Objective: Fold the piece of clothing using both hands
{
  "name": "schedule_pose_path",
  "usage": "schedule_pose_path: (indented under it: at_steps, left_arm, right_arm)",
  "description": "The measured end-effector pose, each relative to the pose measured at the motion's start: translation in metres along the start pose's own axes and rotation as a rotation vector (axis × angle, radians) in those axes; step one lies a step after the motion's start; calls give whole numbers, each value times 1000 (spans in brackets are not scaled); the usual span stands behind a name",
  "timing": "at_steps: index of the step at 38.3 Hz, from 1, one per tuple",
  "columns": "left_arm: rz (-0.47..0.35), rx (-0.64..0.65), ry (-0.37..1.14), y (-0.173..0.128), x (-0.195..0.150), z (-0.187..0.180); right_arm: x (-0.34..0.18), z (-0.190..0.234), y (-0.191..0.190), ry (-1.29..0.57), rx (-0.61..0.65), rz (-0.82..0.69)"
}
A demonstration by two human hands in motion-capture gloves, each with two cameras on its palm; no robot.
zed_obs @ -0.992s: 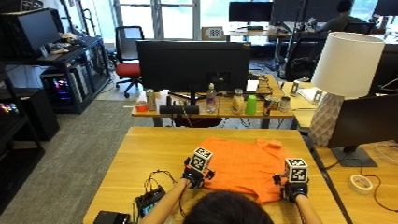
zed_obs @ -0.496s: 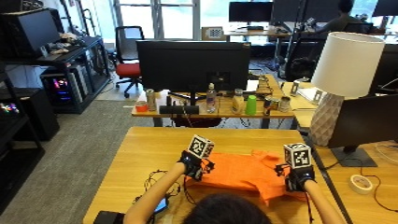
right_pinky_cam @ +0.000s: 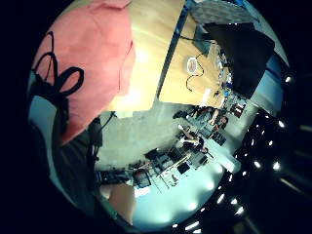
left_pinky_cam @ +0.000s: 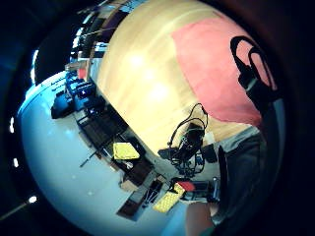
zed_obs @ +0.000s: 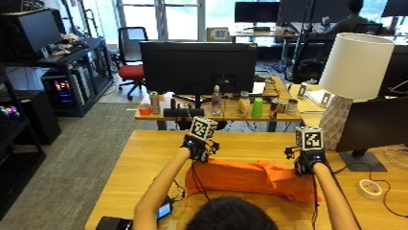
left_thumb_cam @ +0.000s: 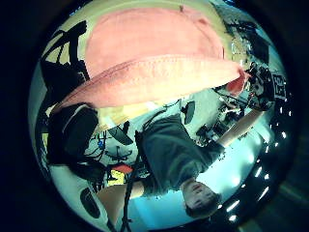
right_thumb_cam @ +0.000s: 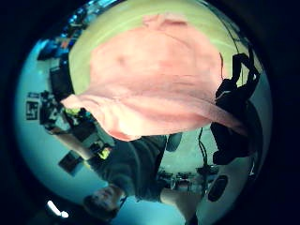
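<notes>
An orange garment [zed_obs: 255,177] lies on the wooden table [zed_obs: 137,158] in front of the person. My left hand [zed_obs: 198,146] pinches one end of its lifted edge at the garment's far left. My right hand [zed_obs: 310,163] pinches the other end at the far right. In the left thumb side view the hem [left_thumb_cam: 154,77] runs taut from my left fingers [left_thumb_cam: 72,130] across to the right hand [left_thumb_cam: 260,82], above the rest of the cloth. The right thumb side view shows the same raised hem [right_thumb_cam: 154,112] held by my right fingers [right_thumb_cam: 229,126].
A monitor stand [zed_obs: 360,160] and a lamp [zed_obs: 354,81] stand at the table's right, with a tape roll [zed_obs: 369,188] near them. A phone [zed_obs: 163,211] and a black box [zed_obs: 111,224] lie at the near left. Cables trail from both wrists. A second desk with a monitor stands beyond.
Both hands have moved from the near edge toward the far side of the table, carrying the garment's near hem up and over the rest of the cloth.
</notes>
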State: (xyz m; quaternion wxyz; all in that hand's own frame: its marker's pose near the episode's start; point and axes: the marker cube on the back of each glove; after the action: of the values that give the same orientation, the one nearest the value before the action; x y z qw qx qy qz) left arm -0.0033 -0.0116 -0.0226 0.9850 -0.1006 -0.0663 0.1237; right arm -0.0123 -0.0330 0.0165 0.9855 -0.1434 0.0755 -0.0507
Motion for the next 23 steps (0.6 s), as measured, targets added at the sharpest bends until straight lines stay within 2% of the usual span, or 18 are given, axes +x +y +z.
schedule_pose_path:
  at_steps: [3, 8, 18, 23]
  left_arm:
    - [-31, 26, -1, -11, -6, -7]
    - [-31, 96, 22, -22, -9, -16]
    - [-46, 291, 178, -47, -18, -28]
    - [-75, 333, 220, -20, -1, -39]
  right_arm:
    - [3, -9, -5, -18, 15, 2]
    - [9, -19, -14, -42, 23, 23]
    - [28, -26, -58, -102, 81, 126]
    - [33, -31, -83, -123, 125, 158]
